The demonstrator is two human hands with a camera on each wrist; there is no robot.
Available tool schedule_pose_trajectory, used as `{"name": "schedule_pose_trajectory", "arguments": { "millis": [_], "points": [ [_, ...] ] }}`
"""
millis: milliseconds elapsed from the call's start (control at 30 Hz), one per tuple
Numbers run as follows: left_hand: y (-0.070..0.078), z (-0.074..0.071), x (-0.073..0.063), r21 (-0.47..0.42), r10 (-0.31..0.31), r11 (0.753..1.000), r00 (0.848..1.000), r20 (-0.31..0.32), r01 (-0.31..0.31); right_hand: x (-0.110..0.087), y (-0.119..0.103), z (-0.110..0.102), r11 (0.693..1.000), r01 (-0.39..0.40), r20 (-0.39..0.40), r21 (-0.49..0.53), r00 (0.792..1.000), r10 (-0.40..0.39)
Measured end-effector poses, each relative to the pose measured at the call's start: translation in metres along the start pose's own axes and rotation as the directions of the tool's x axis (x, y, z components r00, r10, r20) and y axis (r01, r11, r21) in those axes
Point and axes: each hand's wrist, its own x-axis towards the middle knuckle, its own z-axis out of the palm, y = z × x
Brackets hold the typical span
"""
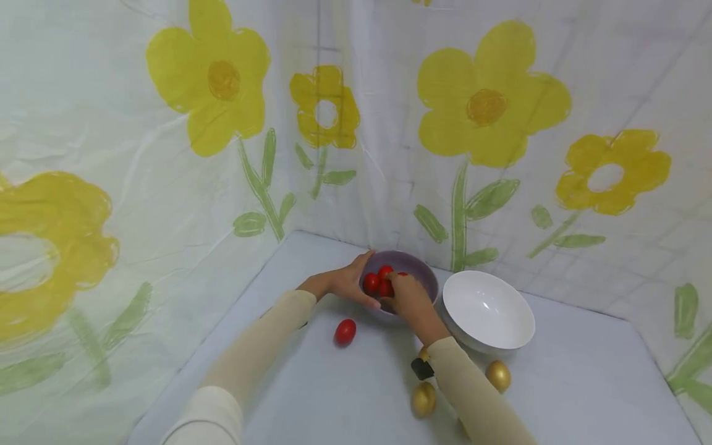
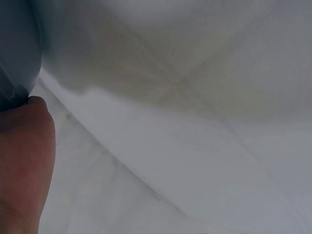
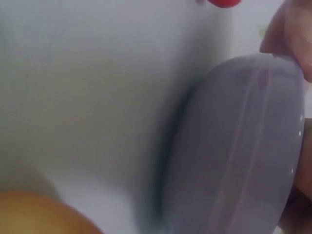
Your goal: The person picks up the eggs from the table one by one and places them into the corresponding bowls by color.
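A purple bowl (image 1: 419,269) near the back edge of the table contains several red eggs (image 1: 371,283). My left hand (image 1: 350,282) holds the bowl's left side, thumb and fingers spread along the rim; the left wrist view catches part of that hand (image 2: 27,161) against the bowl (image 2: 17,53). Reaching into the bowl from the right, my right hand (image 1: 411,303) has thumb and fingers around a red egg (image 1: 385,288). In the right wrist view, the bowl's outer wall (image 3: 234,146) hides most of that hand. Another red egg (image 1: 345,332) lies on the table in front of the bowl.
A white bowl (image 1: 489,309) stands right of the purple one. Gold eggs (image 1: 424,400) lie around my right forearm, one of them (image 1: 498,376) in front of the white bowl. Behind the table (image 1: 334,395) hangs a curtain with yellow flowers (image 1: 378,204).
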Motion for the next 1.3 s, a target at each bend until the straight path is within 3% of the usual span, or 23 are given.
{"name": "schedule_pose_trajectory", "arguments": {
  "millis": [233,433,933,1167,1300],
  "points": [
    [0.006,0.004,0.003,-0.004,0.004,1.0,1.0,0.013,-0.004,0.001,-0.004,0.0,0.993,-0.024,0.063,-0.12,0.998,0.032],
    [0.012,0.003,0.005,-0.012,0.011,1.0,1.0,0.006,-0.01,-0.001,-0.006,-0.003,0.986,-0.033,0.067,-0.161,0.997,0.044],
    [0.008,0.004,0.004,0.0,0.026,1.0,1.0,0.01,-0.026,-0.001,-0.005,0.001,0.989,-0.043,0.092,-0.14,0.994,0.056],
    [0.007,0.003,0.006,-0.007,0.042,0.999,0.999,0.012,-0.042,-0.001,-0.005,-0.004,0.992,-0.033,0.046,-0.124,0.998,0.039],
    [0.006,0.003,0.005,-0.013,0.035,0.999,0.999,0.009,-0.035,-0.005,-0.006,-0.012,0.998,-0.032,-0.007,-0.055,0.999,0.032]
  ]
}}
